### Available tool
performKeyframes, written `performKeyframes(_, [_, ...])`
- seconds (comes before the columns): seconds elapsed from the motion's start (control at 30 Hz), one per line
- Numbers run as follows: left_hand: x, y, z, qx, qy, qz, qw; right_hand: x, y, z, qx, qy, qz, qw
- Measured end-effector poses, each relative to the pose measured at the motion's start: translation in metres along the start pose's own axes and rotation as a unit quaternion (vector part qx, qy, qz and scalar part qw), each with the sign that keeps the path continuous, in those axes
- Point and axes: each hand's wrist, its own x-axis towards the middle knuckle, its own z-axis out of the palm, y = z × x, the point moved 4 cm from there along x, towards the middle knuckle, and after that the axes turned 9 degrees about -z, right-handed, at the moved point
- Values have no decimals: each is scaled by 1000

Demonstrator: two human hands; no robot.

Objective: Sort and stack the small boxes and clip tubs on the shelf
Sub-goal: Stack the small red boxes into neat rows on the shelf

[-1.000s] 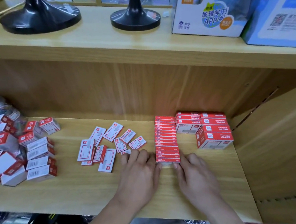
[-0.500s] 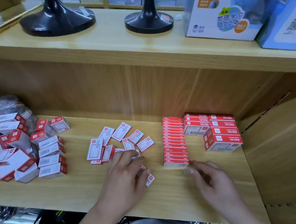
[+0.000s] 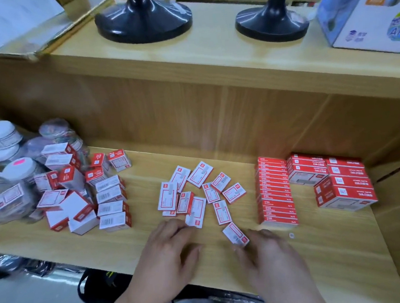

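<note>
Item: one small flat red-and-white cardboard box (image 3: 235,234), lying label-up on the light wooden shelf (image 3: 331,255), between the two hands and just ahead of them.

Right hand (image 3: 270,253): palm down, its fingertips at the near corner of that box. Blur hid whether they pinched it or only touched it.

Left hand (image 3: 168,250): palm down on the shelf, fingers relaxed and slightly spread, holding nothing.

Just beyond the left hand's fingertips: a loose scatter of like flat boxes (image 3: 197,194), some overlapping, at mixed angles.

Ahead of the right hand: a tidy row of red boxes set on edge (image 3: 275,193), packed face to face.

Further to the right of that row: stacked larger red cartons (image 3: 338,179), in two groups.

Well to the left of the left hand: an untidy heap of red-and-white boxes (image 3: 79,197), with clear plastic tubs with white lids (image 3: 4,141) behind and beside it.

On the upper shelf, beyond both hands: two round black stand bases (image 3: 142,20) and a white-and-blue printed carton (image 3: 374,16).
</note>
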Motion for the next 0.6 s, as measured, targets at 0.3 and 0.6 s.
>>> performKeyframes(0.3, [31, -19, -47, 19, 55, -8, 998, 30, -54, -25, -131, 44, 15, 990])
performKeyframes(0.6, [61, -43, -17, 48, -70, -53, 995, 86, -35, -9, 33, 60, -45, 997])
